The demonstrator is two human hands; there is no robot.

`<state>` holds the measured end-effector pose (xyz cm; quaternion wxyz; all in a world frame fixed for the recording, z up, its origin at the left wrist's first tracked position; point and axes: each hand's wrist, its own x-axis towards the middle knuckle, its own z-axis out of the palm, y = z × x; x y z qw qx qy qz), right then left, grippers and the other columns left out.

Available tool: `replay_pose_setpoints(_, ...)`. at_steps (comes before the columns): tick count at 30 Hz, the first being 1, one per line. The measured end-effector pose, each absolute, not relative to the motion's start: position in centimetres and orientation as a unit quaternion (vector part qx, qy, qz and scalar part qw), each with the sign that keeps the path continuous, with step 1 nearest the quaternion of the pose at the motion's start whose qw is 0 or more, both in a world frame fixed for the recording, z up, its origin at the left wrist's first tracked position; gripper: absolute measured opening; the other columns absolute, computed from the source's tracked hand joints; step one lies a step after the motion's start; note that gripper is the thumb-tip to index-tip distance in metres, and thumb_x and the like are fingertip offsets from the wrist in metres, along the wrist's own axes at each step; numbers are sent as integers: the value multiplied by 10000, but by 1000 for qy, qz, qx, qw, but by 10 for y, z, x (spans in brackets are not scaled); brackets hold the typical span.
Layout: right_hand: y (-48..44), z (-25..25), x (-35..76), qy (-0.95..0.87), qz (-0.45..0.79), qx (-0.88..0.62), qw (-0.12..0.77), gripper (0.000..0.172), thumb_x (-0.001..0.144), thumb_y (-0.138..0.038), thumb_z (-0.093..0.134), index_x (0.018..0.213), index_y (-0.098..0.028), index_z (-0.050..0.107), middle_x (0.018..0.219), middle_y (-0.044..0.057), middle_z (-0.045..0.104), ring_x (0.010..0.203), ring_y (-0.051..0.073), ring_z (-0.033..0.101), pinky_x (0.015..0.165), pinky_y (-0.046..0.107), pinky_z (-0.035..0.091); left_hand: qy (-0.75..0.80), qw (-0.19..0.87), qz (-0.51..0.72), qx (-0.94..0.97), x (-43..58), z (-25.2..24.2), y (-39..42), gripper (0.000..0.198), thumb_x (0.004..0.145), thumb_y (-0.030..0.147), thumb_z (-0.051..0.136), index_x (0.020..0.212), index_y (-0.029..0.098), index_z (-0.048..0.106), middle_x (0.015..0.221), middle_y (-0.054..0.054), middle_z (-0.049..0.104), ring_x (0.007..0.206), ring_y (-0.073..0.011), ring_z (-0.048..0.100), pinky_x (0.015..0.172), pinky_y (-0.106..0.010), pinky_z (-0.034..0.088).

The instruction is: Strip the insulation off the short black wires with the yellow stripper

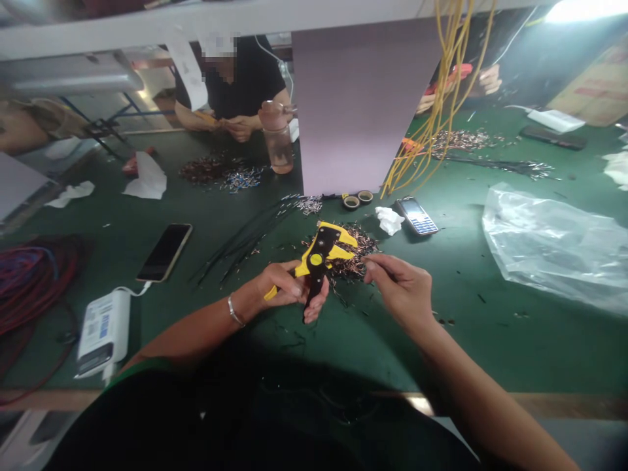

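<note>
My left hand (pixel 284 286) is wrapped round the handles of a yellow and black wire stripper (pixel 318 256), its jaws pointing up and to the right. Close by on the right, my right hand (pixel 405 284) pinches with thumb and forefinger near the stripper's jaws. A thin dark wire end seems to show at the fingertips, too small to see well. Behind and under the tool lies a pile of short wire pieces (pixel 360 261) with copper-coloured ends. Long black wires (pixel 240 245) stretch over the green table (pixel 432 360) to the left of it.
A smartphone (pixel 165 252) is cabled to a white power bank (pixel 104 333) beside red wire coils (pixel 34 281). Past the pile are tape rolls (pixel 358 199), crumpled tissue (pixel 389 220) and a keypad phone (pixel 417 216). A plastic bag (pixel 549 245) lies right. Two co-workers sit opposite, beyond an upright panel (pixel 363 104).
</note>
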<state>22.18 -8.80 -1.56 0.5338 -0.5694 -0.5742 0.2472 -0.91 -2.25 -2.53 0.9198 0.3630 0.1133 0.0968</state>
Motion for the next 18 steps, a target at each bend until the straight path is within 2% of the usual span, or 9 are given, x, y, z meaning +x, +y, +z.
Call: replay_pose_setpoints(18, -90, -14, 220, -577, 247, -570, 529, 175, 825, -273, 624, 829, -182, 774, 545, -19, 669, 490, 116, 586, 530, 262, 492, 131, 902, 129, 391, -11, -29, -25, 347, 593, 166, 643, 924, 81, 701, 727, -92, 639, 589, -202, 605, 581, -366, 526)
